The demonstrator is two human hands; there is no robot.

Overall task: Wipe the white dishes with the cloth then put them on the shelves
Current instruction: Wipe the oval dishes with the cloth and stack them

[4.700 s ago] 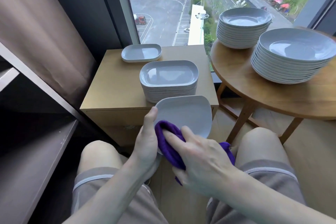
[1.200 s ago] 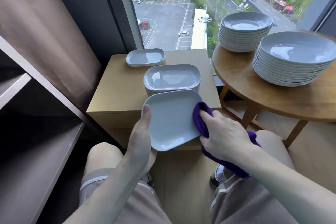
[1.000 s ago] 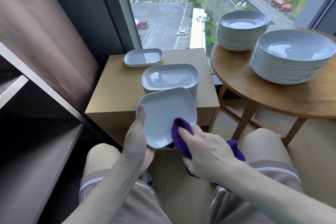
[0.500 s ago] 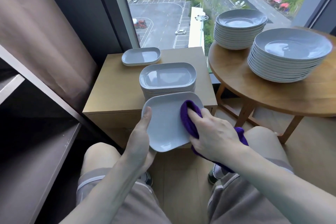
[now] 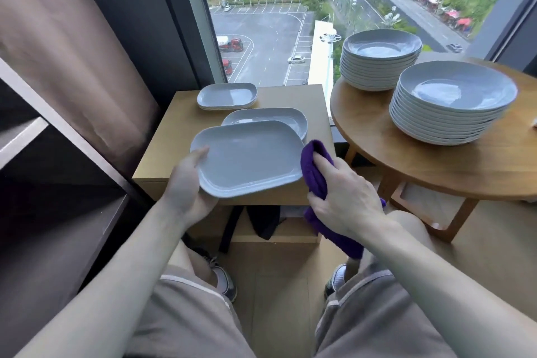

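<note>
A white rectangular dish is held nearly level above the front of the wooden cabinet. My left hand grips its left edge, thumb on the rim. My right hand grips a purple cloth bunched against the dish's right edge. Behind the held dish sits a stack of like dishes, and further back a short stack of smaller dishes.
Dark shelves stand at my left beside a brown curtain. A round wooden table at right bears two tall stacks of round plates. A dark bag lies in the cabinet's lower opening. My knees are below.
The dish has tipped from a steep tilt to almost level and risen. My right hand with the cloth slid off the dish face to its right edge. The view has shifted forward.
</note>
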